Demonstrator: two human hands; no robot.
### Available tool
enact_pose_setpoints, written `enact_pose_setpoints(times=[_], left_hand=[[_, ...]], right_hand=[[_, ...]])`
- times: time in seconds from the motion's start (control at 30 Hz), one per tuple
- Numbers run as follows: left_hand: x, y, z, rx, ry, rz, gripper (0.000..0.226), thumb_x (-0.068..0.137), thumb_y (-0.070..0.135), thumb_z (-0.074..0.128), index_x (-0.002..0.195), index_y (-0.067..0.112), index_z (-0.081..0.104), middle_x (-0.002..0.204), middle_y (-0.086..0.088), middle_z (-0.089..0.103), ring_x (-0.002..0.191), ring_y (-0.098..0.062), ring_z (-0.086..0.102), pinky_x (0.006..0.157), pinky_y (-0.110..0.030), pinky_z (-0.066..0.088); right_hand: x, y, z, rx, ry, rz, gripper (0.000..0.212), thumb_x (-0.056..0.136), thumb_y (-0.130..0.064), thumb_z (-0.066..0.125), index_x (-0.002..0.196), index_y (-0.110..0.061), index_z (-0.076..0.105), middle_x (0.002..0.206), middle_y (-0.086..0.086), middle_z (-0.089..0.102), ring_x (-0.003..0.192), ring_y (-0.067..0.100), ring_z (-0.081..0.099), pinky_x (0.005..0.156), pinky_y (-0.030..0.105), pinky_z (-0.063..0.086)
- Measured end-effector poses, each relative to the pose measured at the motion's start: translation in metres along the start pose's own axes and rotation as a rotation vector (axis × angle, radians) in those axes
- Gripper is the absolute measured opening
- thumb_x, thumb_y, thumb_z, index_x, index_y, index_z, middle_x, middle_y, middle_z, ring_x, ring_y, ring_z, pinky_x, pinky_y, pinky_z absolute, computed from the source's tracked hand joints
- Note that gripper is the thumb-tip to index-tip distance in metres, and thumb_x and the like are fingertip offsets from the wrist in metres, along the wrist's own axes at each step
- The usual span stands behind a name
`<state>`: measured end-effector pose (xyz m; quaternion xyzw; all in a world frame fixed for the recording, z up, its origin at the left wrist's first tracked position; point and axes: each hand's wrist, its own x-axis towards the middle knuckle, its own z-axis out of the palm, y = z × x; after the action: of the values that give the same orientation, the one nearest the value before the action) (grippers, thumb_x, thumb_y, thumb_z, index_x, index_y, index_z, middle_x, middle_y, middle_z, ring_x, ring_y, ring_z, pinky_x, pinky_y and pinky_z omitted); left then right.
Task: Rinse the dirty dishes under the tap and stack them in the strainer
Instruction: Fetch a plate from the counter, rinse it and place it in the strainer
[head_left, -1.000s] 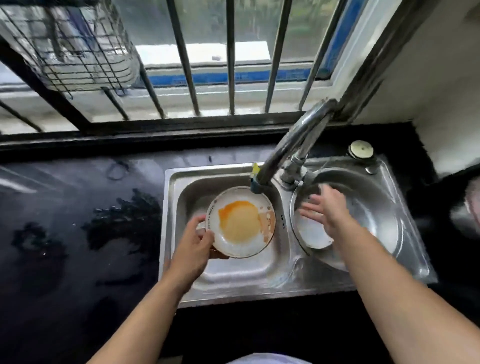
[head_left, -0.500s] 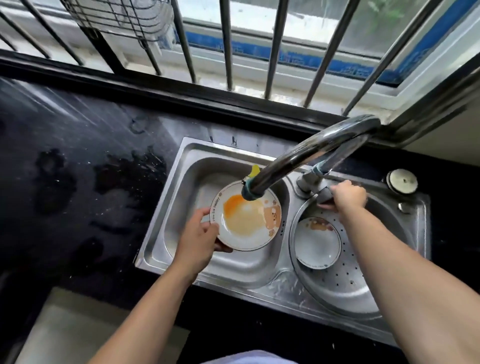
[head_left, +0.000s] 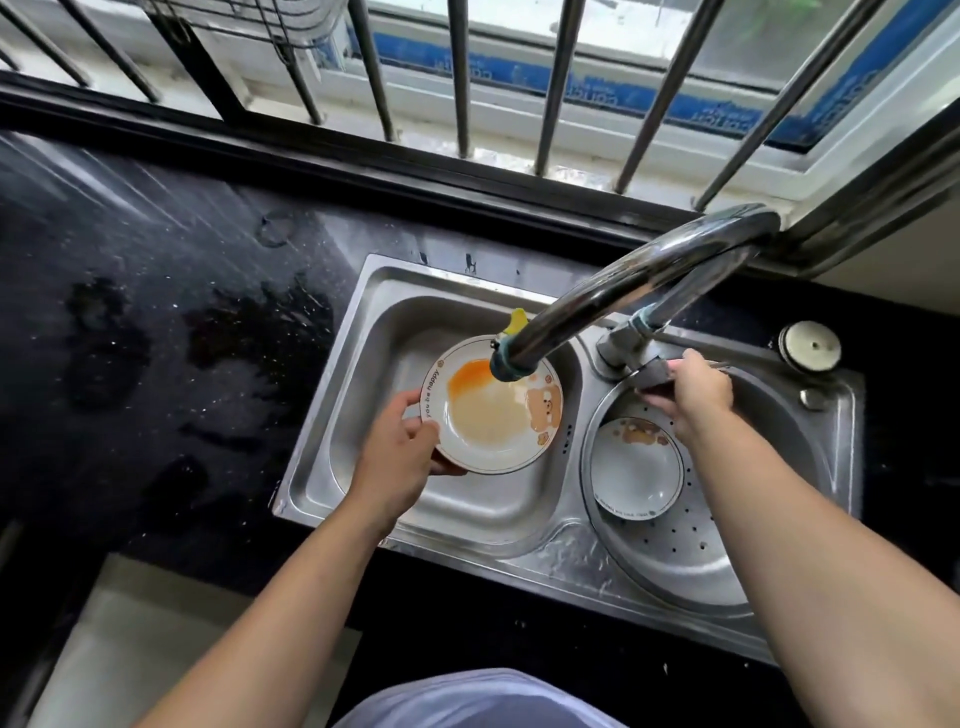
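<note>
Since a second ago the right hand (head_left: 693, 395) has left the strainer bowl (head_left: 691, 551) and closed around the tap lever (head_left: 655, 375); the left hand (head_left: 402, 457) holds as before. Left fingers (head_left: 415, 422) grip the near-left rim of the dirty plate (head_left: 493, 405), thumb on top, rest underneath, plate tilted over the left basin of the sink (head_left: 363, 364). Orange stain covers the plate's centre, directly below the spout (head_left: 511, 364), just beyond the left fingertips. Cannot tell whether water is running; no stream visible. Step in hand, by my reading: opening the tap for the rinse. Next move likely calls for working the lever, then turning the plate under the flow so the stain washes off, with a firm hold on the wet rim. One plate in the strainer (head_left: 636, 473) lies just below the right wrist, close to the lever hand. Black counter (head_left: 156, 338) left of the sink shows wet patches.
</note>
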<state>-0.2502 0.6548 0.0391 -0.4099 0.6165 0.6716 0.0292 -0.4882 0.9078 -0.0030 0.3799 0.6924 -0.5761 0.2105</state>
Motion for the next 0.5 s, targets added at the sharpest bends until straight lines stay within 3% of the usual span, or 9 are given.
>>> enact_pose_setpoints(times=[0.1,0.17,0.23,0.27,0.33,0.37,0.43,0.5], left_hand=[[0.001,0.0,-0.002,0.007,0.001,0.014,0.038,0.098,0.001,0.046,0.112,0.034,0.057,0.085,-0.008,0.081,0.066,-0.027,0.078,0.062,-0.037,0.065],[0.001,-0.001,-0.004,0.012,0.004,0.02,0.037,0.098,0.001,0.046,0.108,0.035,0.057,0.084,-0.005,0.082,0.064,-0.024,0.077,0.06,-0.034,0.064],[0.001,-0.002,-0.006,0.009,0.007,0.02,0.037,0.099,0.001,0.047,0.107,0.036,0.058,0.085,-0.003,0.082,0.066,-0.024,0.078,0.06,-0.034,0.064],[0.001,-0.003,-0.007,0.001,0.008,0.016,0.038,0.099,0.001,0.047,0.107,0.036,0.058,0.086,-0.005,0.082,0.068,-0.025,0.078,0.06,-0.036,0.064],[0.0,-0.004,-0.008,-0.018,0.011,0.008,0.039,0.099,-0.001,0.048,0.107,0.035,0.059,0.086,-0.009,0.081,0.069,-0.026,0.078,0.062,-0.039,0.065],[-0.001,-0.005,-0.008,-0.015,0.014,0.007,0.04,0.099,-0.002,0.048,0.109,0.035,0.058,0.087,-0.011,0.08,0.069,-0.027,0.078,0.062,-0.041,0.065],[-0.002,-0.006,-0.008,-0.004,0.007,0.009,0.04,0.099,-0.003,0.048,0.12,0.029,0.057,0.093,-0.018,0.078,0.074,-0.031,0.077,0.067,-0.047,0.066],[-0.005,-0.006,-0.008,-0.011,-0.011,0.005,0.041,0.098,-0.006,0.046,0.131,0.019,0.053,0.098,-0.026,0.076,0.075,-0.036,0.076,0.071,-0.052,0.066]], right_hand=[[-0.032,0.002,0.0,0.035,-0.055,0.039,0.027,0.093,-0.035,0.054,0.105,-0.013,0.063,0.114,0.013,0.068,0.08,0.022,0.068,0.081,0.044,0.064],[-0.067,0.012,-0.002,-0.204,0.001,-0.037,0.041,0.088,-0.037,0.056,0.12,-0.011,0.06,0.119,0.01,0.063,0.084,0.023,0.065,0.079,0.038,0.059],[-0.112,0.03,-0.003,-0.45,0.094,-0.382,0.045,0.086,-0.031,0.055,0.129,-0.015,0.053,0.12,0.001,0.053,0.099,0.021,0.06,0.082,0.029,0.044],[-0.14,0.04,-0.002,-0.51,0.047,-0.62,0.042,0.085,-0.026,0.054,0.127,-0.017,0.056,0.12,-0.003,0.052,0.104,0.017,0.058,0.086,0.026,0.041],[-0.186,0.06,0.007,-0.597,-0.18,-1.037,0.033,0.084,-0.018,0.054,0.114,-0.016,0.068,0.12,-0.003,0.061,0.111,0.014,0.059,0.097,0.027,0.044],[-0.198,0.068,0.015,-0.689,-0.292,-1.155,0.031,0.084,-0.017,0.054,0.109,-0.014,0.073,0.122,0.0,0.066,0.115,0.017,0.061,0.102,0.03,0.045],[-0.208,0.074,0.037,-0.961,-0.419,-1.172,0.034,0.086,-0.019,0.052,0.114,-0.009,0.07,0.132,0.007,0.064,0.121,0.027,0.058,0.105,0.036,0.046],[-0.206,0.068,0.063,-1.167,-0.429,-1.058,0.037,0.089,-0.019,0.051,0.122,-0.005,0.059,0.137,0.012,0.055,0.124,0.033,0.05,0.105,0.04,0.041]])
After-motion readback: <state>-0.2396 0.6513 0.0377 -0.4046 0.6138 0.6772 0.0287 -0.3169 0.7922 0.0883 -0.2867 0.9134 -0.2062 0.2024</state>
